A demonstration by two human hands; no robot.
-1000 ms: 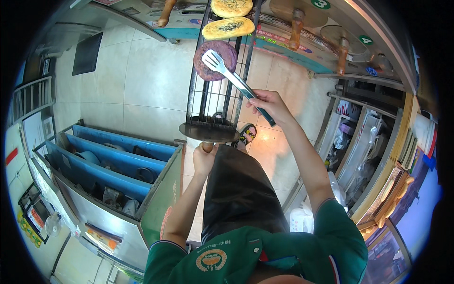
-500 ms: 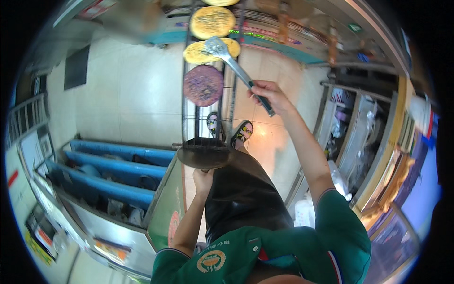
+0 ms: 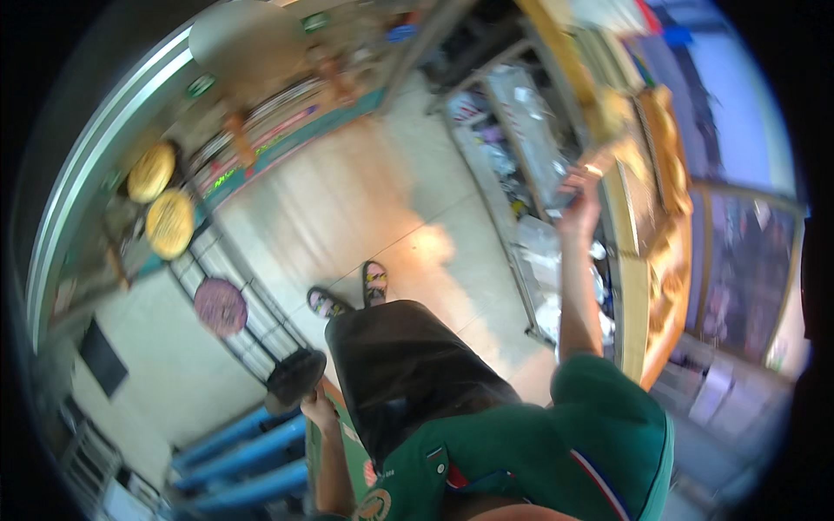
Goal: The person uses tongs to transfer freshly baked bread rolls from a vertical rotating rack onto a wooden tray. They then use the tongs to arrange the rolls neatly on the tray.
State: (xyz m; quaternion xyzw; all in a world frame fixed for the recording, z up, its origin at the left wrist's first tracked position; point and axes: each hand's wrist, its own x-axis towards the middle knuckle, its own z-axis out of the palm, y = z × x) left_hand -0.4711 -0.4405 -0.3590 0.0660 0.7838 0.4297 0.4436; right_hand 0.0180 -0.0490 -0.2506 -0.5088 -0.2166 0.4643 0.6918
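Observation:
My left hand [image 3: 320,410] is closed around the handle of a long dark metal rack [image 3: 248,308], just behind the dark rounded plate [image 3: 295,379] at its near end. On the rack lie a purple round flatbread [image 3: 221,306] and, farther out, two yellow ones, the nearer [image 3: 169,223] and the farther [image 3: 150,172]. Out to the right, my right hand [image 3: 580,208] is closed on metal tongs [image 3: 601,159], smeared by motion. A blurred yellow flatbread [image 3: 608,117] appears at their tip, beside the wooden edge of the right-hand counter.
Open shelves with plastic-wrapped goods [image 3: 521,130] stand at right, below a counter with a wooden edge [image 3: 632,213]. Blue bins [image 3: 243,460] are at lower left. Another person, blurred [image 3: 248,39], is beyond the far counter. My sandalled feet [image 3: 373,282] are on the tiled floor.
My view has turned to the right. The tongs have swung from the rack to the right counter, and the tilted yellow flatbread has left its spot beyond the purple one. My left hand keeps the rack.

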